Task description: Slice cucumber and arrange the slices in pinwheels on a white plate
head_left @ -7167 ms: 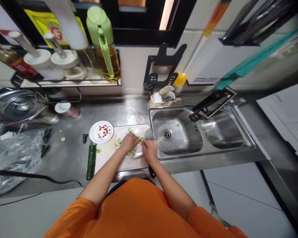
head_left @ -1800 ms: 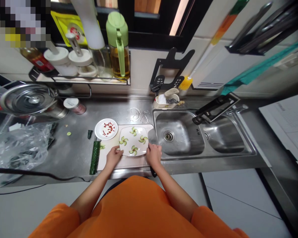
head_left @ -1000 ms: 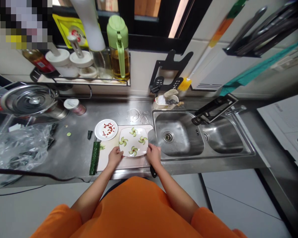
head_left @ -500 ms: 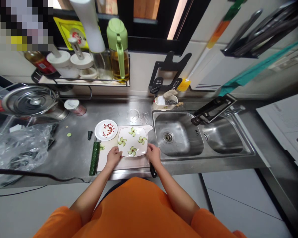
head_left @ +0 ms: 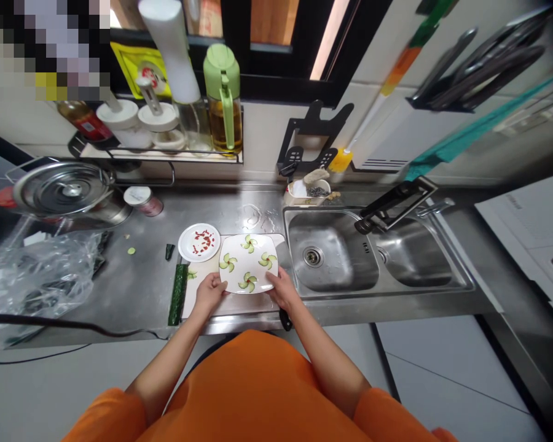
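A white squarish plate point(head_left: 249, 263) carries several pinwheels of green cucumber slices with red centres. My left hand point(head_left: 211, 293) grips its lower left edge, thumb on top. At the lower right edge my right hand point(head_left: 282, 288) also holds the plate, thumb on the rim and fingers beneath. Below the plate lies a pale cutting board point(head_left: 242, 305), partly covered. A length of cucumber point(head_left: 177, 296) rests along the board's left side. Just behind it, a round white plate point(head_left: 191, 247) holds small red pieces. A knife with a black handle point(head_left: 285, 320) lies by my right hand, its blade partly hidden.
The double steel sink point(head_left: 334, 245) with a black tap point(head_left: 387, 205) is to the right. A pot point(head_left: 71, 190), a can point(head_left: 144, 201) and plastic bags point(head_left: 55, 270) stand or lie at left. A seasoning rack point(head_left: 175, 153) hangs above the counter.
My right hand has shifted from the plate's right side to a firmer hold at its lower right corner, thumb now over the rim. The plate looks slightly raised; my left hand keeps its grip.
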{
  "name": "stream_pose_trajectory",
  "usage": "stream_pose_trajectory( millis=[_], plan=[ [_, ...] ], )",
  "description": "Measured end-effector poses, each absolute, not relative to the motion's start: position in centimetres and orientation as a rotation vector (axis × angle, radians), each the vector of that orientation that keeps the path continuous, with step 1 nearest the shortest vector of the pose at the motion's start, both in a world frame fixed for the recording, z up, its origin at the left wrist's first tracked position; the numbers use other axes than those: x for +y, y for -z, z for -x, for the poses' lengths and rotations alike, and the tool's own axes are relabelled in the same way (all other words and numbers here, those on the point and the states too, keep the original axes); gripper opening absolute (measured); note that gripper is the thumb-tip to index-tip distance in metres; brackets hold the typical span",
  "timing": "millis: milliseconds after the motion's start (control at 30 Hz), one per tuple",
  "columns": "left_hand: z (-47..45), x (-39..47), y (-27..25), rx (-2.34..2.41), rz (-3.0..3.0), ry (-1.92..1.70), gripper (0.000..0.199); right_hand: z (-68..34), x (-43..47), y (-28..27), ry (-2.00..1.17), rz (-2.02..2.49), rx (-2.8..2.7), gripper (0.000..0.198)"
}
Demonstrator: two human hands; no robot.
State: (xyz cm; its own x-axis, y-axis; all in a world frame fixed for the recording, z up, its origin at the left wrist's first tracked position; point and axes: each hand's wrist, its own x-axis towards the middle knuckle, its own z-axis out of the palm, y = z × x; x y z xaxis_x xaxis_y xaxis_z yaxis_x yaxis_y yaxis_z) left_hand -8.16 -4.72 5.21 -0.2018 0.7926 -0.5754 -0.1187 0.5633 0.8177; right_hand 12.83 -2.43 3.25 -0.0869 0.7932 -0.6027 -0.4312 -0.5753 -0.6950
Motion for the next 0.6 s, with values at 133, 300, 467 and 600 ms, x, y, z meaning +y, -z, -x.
stream_pose_trajectory(
  millis=[133, 300, 467, 600],
  plan=[
    [8.0, -5.2, -5.8, 1.535, -0.572, -0.938, 0.042, -12.8, -2.6, -2.7, -1.819, 1.226, -0.377, 0.050],
    [7.8, -6.0, -6.8, 1.470, -0.601, -0.939, 0.046, -13.6, -2.8, -2.7, -1.854, 1.182, -0.369, 0.046],
    [8.7, -6.3, -7.7, 1.353, -0.608, -0.802, 0.053, -16.4, -2.7, -3.9, -1.915, 1.208, -0.426, 0.041],
    [10.5, -6.6, -6.6, 1.414, -0.648, -0.739, 0.055, -21.4, -2.7, -5.2, -1.960, 1.324, -0.519, 0.044]
  ],
)
